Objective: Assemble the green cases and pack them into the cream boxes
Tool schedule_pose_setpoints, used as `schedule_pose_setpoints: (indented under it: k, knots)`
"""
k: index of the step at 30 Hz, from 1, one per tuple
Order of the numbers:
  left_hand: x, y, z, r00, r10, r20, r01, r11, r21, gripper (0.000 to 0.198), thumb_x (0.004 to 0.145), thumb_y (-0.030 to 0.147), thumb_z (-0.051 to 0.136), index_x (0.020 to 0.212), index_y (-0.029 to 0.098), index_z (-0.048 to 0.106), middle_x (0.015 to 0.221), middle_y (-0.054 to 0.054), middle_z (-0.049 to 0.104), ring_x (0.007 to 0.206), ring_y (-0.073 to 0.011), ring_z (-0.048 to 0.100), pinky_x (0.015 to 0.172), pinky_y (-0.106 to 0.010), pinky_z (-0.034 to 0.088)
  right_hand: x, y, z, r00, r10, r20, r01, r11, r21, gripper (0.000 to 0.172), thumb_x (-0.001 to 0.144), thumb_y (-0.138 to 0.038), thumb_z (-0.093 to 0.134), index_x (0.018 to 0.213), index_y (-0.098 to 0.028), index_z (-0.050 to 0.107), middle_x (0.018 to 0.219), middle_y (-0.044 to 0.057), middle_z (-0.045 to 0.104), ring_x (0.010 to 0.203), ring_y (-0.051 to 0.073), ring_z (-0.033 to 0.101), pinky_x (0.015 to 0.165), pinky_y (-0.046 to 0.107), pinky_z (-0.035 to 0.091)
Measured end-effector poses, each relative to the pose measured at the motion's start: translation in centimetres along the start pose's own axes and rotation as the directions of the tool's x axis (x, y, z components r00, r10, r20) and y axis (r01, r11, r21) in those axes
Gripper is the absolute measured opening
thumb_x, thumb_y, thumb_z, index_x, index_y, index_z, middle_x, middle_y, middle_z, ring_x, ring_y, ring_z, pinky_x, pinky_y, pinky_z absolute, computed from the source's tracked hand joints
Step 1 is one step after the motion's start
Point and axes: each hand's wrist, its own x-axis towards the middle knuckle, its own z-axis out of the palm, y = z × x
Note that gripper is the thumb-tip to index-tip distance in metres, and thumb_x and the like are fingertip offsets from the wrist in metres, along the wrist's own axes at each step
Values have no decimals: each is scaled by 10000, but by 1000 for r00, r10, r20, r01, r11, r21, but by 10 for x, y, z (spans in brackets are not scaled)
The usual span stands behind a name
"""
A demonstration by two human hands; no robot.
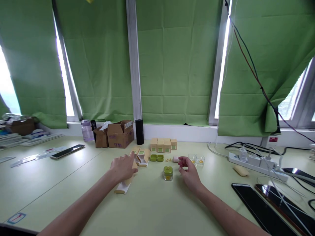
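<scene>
My left hand (124, 167) is closed over a flattened kraft paper box (124, 187), whose white end shows below the palm. Just beyond it lie more partly folded kraft boxes (143, 155). My right hand (190, 173) hovers by the table with its fingers bent and apart, nothing in them. Between the two hands stands a small clear jar with a green lid (168, 173), nearer to the right hand. Behind the jar are two green lids (157, 158), small yellow pieces (168, 160), a white bottle-like thing (175, 159) and clear cups (200, 159).
Several kraft boxes (160, 145) stand upright at the back. Cardboard cartons (120, 134) and a black cylinder (139, 132) are at the back left. A phone (67, 151) lies left. On the right are a power strip (256, 166), cables and a dark tablet-like device (261, 206).
</scene>
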Motion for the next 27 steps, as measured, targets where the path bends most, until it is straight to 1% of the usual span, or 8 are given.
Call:
schedule_pose_setpoints:
  k: [4, 8, 11, 14, 18, 22, 25, 27]
  knots:
    - [-10, 6, 6, 1000, 11, 1, -11, 1000, 20, 670, 858, 300, 648, 1459, 99, 430, 1148, -253, 713, 1051, -448, 710, 809, -530, 557, -1, -3, 0, 1000, -14, 12, 14, 1000, -18, 368, 747, -276, 594, 1109, -237, 653, 970, 61, 682, 953, 253, 652, 725, 362, 541]
    - [-26, 18, -6, 997, 70, -34, -71, 997, -7, 569, 865, 202, 575, 1419, 134, 464, 1180, -237, 699, 1010, -433, 721, 789, -518, 560, -2, -13, -1, 1000, -16, 7, 17, 999, -37, 365, 769, -275, 593, 1128, -231, 641, 1003, 70, 691, 978, 260, 655, 750, 372, 525]
    - [-33, 32, -16, 982, 114, -152, -128, 987, -92, 581, 901, 197, 515, 1471, 177, 405, 1296, -229, 654, 967, -405, 733, 780, -505, 557, -4, -22, -3, 998, -61, -2, 60, 995, -77, 355, 807, -290, 603, 1156, -230, 638, 1041, 77, 712, 991, 265, 657, 799, 391, 506]
    - [-35, 52, -20, 919, 181, -350, -258, 948, -188, 519, 994, 301, 424, 1506, 245, 354, 1463, -192, 567, 958, -364, 737, 787, -476, 555, -8, -31, -3, 992, -126, 15, 127, 986, -111, 306, 876, -342, 617, 1159, -233, 650, 1073, 83, 728, 1030, 270, 652, 908, 427, 486]
    - [-32, 84, -19, 819, 247, -517, -412, 882, -230, 560, 1018, 358, 447, 1551, 279, 294, 1608, -164, 439, 1030, -335, 730, 794, -424, 566, -13, -41, 0, 985, -158, 70, 164, 982, -94, 323, 933, -464, 635, 1171, -246, 654, 1143, 94, 736, 1093, 280, 658, 1007, 457, 468]
    - [-27, 110, -20, 756, 337, -561, -496, 855, -154, 538, 1030, 361, 450, 1544, 242, 345, 1650, -193, 379, 1049, -333, 728, 744, -380, 576, -16, -51, 5, 979, -159, 123, 159, 987, 12, 411, 944, -554, 624, 1212, -243, 625, 1195, 114, 730, 1143, 284, 674, 1031, 444, 490]
    - [-24, 123, -18, 702, 418, -577, -563, 822, -89, 514, 1004, 238, 451, 1515, 223, 394, 1670, -195, 346, 1135, -347, 705, 781, -385, 590, -17, -57, 8, 982, -140, 126, 128, 987, 94, 423, 950, -591, 599, 1185, -240, 598, 1146, 113, 740, 1095, 280, 699, 968, 413, 536]
    - [-22, 129, -14, 653, 452, -608, -609, 790, -67, 489, 1006, 179, 416, 1493, 227, 411, 1679, -189, 328, 1188, -342, 689, 816, -386, 594, -17, -59, 8, 986, -128, 110, 114, 985, 128, 405, 951, -591, 593, 1155, -242, 577, 1120, 106, 737, 1058, 274, 704, 915, 394, 557]
